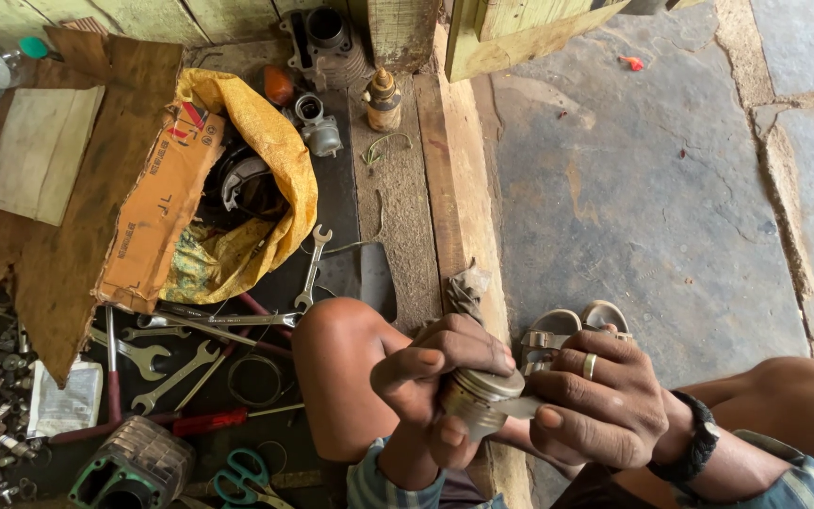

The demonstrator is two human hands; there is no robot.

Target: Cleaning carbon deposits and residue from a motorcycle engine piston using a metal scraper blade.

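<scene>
There is one view, from a camera worn on the person's head. It looks almost straight down past the knees to the floor (652,188). The hands sit closest to the lens, low in the middle of the frame, the left hand (431,382) and right hand (595,401) meeting there. The spanners (176,363) on the left lie farther below, and the wooden wall (511,33) runs along the top edge. No second view overlaps it.

A round, dull-silver metal piston (484,394), crown tilted upward, sits clasped above the knees.
</scene>
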